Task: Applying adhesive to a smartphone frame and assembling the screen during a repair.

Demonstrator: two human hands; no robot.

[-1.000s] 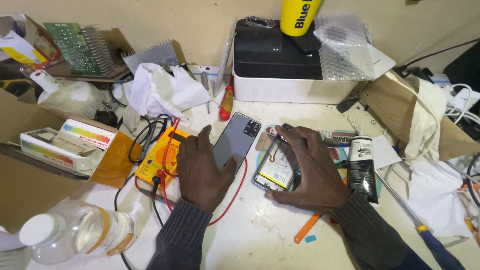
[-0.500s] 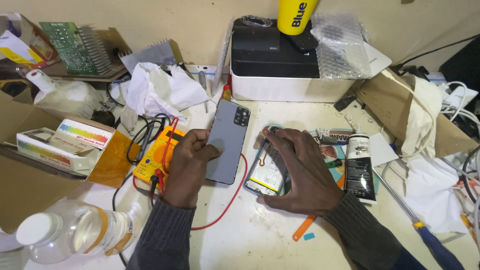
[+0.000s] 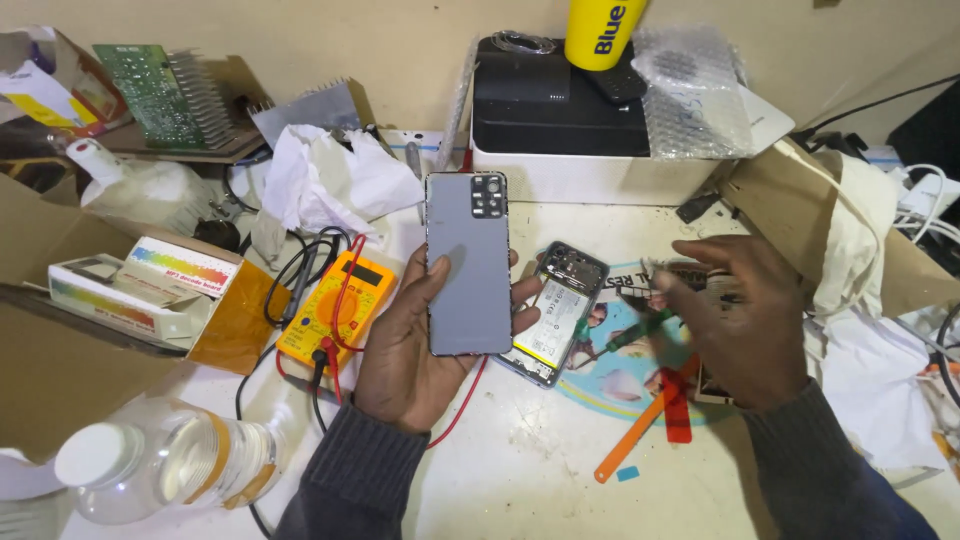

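Observation:
My left hand holds a grey phone back cover upright, camera cut-outs at the top, thumb on its face. Just right of it, the opened phone lies flat on the white table with its battery and boards exposed. My right hand hovers to the right of the phone, blurred, fingers spread and holding nothing I can make out. A green-handled tool lies beneath its fingertips, beside an orange stick and a red strip.
A yellow multimeter with red and black leads lies left of my hand. A clear plastic bottle lies at front left, open cardboard boxes at left. A black-and-white box with a yellow can stands behind; crumpled paper and cables surround.
My left hand has lifted the grey back cover off the phone and turned it upright. My right hand has left the opened phone and moved to the right.

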